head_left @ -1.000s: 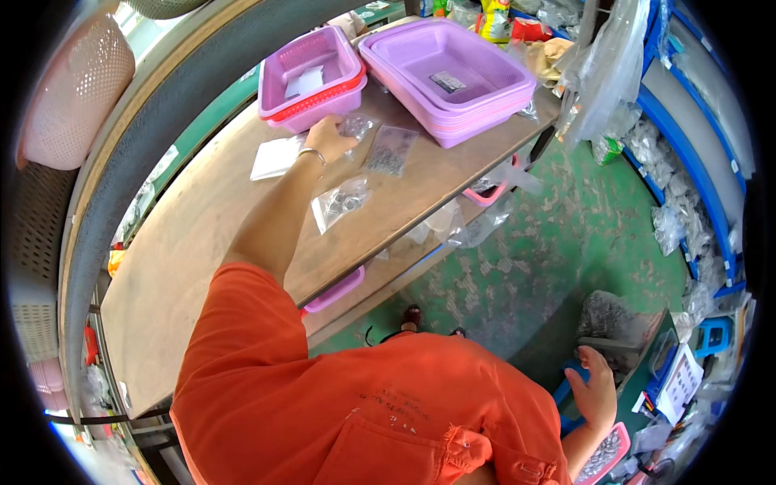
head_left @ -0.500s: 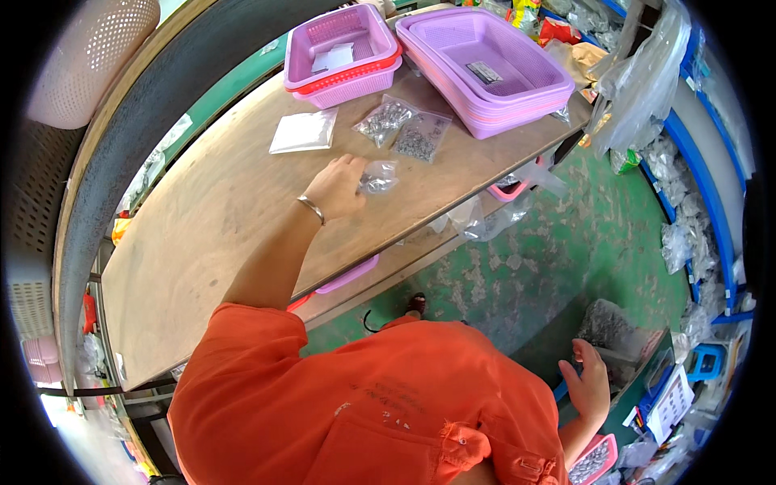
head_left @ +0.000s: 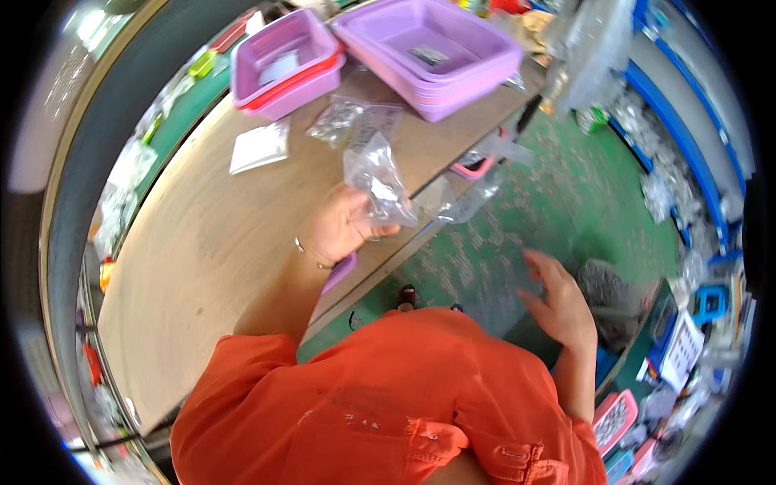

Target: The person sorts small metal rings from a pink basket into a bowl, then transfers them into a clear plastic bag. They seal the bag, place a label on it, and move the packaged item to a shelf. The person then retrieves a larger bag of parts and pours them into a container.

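Note:
My left hand [head_left: 343,226] is closed on a clear plastic bag [head_left: 378,182], held up above the front edge of the wooden table [head_left: 202,242]. What the bag contains, if anything, I cannot make out. Beyond it on the tabletop lie two clear bags of small metal parts [head_left: 338,121], partly covered by the raised bag. A flat white packet [head_left: 259,147] rests to their left. My right hand [head_left: 558,303] hovers over the floor on the right, slightly blurred, fingers apart and nothing in it.
Stacked lilac baskets [head_left: 473,81] and a smaller lilac and red stack [head_left: 295,97] stand at the table's far end. Clear plastic bags [head_left: 594,48] hang at the far right. Blue shelving [head_left: 663,105] lines the right side. A pink tray of small parts [head_left: 616,420] sits at the lower right.
My left hand has lifted the clear bag off the table and brought it nearer to me. My right hand has moved up and left, toward the table. The view has shifted.

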